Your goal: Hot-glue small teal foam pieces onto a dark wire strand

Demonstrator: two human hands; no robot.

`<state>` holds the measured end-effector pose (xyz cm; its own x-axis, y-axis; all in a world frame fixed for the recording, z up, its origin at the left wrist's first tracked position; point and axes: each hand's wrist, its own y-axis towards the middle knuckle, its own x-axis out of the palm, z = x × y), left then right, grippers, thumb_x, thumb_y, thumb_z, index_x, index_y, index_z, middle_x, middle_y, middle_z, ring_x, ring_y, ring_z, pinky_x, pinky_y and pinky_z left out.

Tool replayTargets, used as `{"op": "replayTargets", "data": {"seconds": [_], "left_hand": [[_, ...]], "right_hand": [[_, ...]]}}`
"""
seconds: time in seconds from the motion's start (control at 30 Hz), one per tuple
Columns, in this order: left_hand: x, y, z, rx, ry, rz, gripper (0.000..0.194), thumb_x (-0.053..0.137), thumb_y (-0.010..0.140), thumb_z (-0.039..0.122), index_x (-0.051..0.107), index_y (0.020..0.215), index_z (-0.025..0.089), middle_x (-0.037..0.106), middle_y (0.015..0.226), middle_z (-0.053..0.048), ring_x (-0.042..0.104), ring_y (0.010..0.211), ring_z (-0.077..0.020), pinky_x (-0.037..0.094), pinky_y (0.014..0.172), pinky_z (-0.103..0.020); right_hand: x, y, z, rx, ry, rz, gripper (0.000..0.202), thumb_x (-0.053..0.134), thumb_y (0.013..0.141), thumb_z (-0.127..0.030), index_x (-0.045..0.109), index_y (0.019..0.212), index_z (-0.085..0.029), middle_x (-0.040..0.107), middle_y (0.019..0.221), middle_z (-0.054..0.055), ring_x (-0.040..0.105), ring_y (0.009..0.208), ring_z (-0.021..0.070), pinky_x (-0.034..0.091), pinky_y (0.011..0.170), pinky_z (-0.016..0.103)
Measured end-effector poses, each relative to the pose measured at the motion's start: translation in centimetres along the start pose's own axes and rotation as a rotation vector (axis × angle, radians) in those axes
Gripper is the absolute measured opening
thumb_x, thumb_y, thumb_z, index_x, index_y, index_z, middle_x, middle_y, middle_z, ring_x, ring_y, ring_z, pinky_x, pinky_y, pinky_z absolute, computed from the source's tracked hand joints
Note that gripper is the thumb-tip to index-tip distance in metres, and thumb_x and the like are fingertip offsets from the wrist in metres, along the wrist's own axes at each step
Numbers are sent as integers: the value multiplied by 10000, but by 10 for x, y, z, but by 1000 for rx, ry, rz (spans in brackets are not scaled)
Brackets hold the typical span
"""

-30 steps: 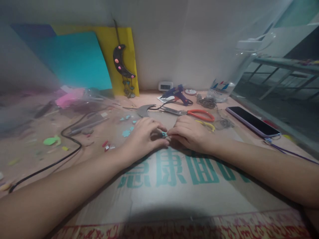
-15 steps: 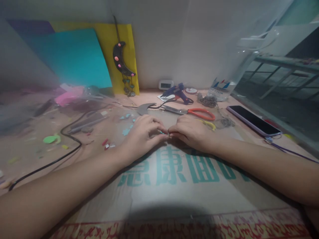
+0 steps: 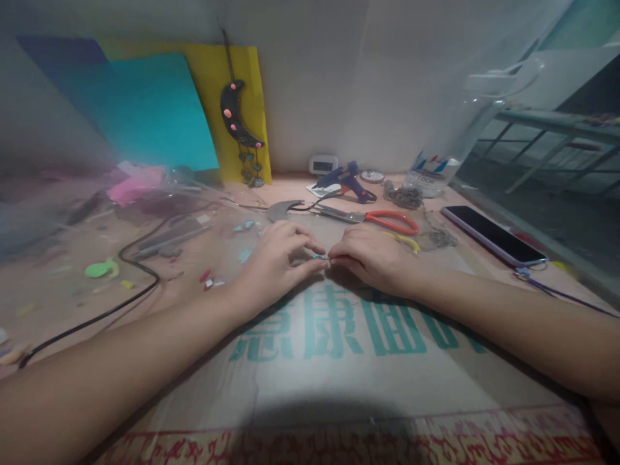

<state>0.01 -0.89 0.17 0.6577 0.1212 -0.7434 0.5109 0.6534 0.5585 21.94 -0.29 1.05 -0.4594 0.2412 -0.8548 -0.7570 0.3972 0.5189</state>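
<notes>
The desk (image 3: 285, 183) is pinkish, and a pale board (image 3: 208, 394) covers its near middle, printed with large green characters and edged in red pattern. A dark shadow falls across the board's near part. Behind the desk rises a grey wall (image 3: 314, 84). Beyond the right edge are a dim floor (image 3: 523, 194) and another table (image 3: 537, 120) on thin legs, small things lying on top.

At the back right stands a clear bottle (image 3: 431, 184) with a looped handle, blue and red marks and lettering low on its side; whether it holds liquid, I cannot tell. At the back left, clear wrap (image 3: 181, 184) lies by a pink thing (image 3: 137, 185), its contents blurred.

A yellow sheet (image 3: 259, 97) and a blue sheet (image 3: 155, 110) stand upright at the back left; a dark moon (image 3: 232, 119) with pink dots hangs before the yellow one. Right of them are a clock (image 3: 323, 165) and a glue gun (image 3: 351, 181). Orange-handled scissors (image 3: 392, 221) lie beyond the hands, near a grey crescent (image 3: 283, 210); a phone (image 3: 491, 234) lies at the right.

Over the board, the left hand (image 3: 283, 258) pinches a small blue-green piece (image 3: 318, 257) between thumb and forefinger. The right hand (image 3: 372, 258) has its fingers closed together at the piece's right end; what they grip is hidden.
</notes>
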Motion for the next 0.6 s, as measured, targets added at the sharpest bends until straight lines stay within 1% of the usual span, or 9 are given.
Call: {"op": "replayTargets", "data": {"seconds": [0.17,0.27,0.37,0.5,0.57,0.6], "left_hand": [[0,-1,1,39,11,20,183,687,805,384,679,886,221,639,965,-29,562,945,-185,382,854,-347],[1,-1,2,40,18,19,184,680,810,390,677,864,214,639,958,-33,561,946,-192,376,851,-353],[1,-1,4,27,27,-2,173,643,838,384,666,839,213,639,949,-35,558,943,-198,377,846,-360],[0,-1,5,-2,0,-40,146,568,885,329,627,832,206,636,925,-36,556,928,-201,391,848,-365],[0,-1,4,-49,-47,-1,149,511,916,309,584,851,198,624,918,-36,551,924,-196,401,857,-356],[-1,-1,3,-95,-77,50,150,478,933,307,560,873,196,612,923,-35,547,922,-190,406,857,-346]], "right_hand": [[1,0,-1,-40,-29,22,200,458,952,-225,626,875,-150,607,703,46,529,681,160,412,657,286],[2,-1,0,-89,-48,35,188,460,952,-219,619,891,-139,604,707,51,528,686,162,410,660,290],[2,-2,-2,-131,-75,29,198,457,953,-215,621,876,-133,599,695,56,520,679,166,398,639,289],[1,-1,-4,-147,-84,53,197,461,951,-222,623,875,-140,591,676,47,514,661,161,385,611,279],[1,0,-4,-131,-74,59,197,467,947,-230,628,876,-141,592,670,44,516,651,157,383,606,276],[1,0,-3,-111,-66,57,201,469,945,-234,632,874,-142,597,670,45,518,647,157,385,609,277]]}}
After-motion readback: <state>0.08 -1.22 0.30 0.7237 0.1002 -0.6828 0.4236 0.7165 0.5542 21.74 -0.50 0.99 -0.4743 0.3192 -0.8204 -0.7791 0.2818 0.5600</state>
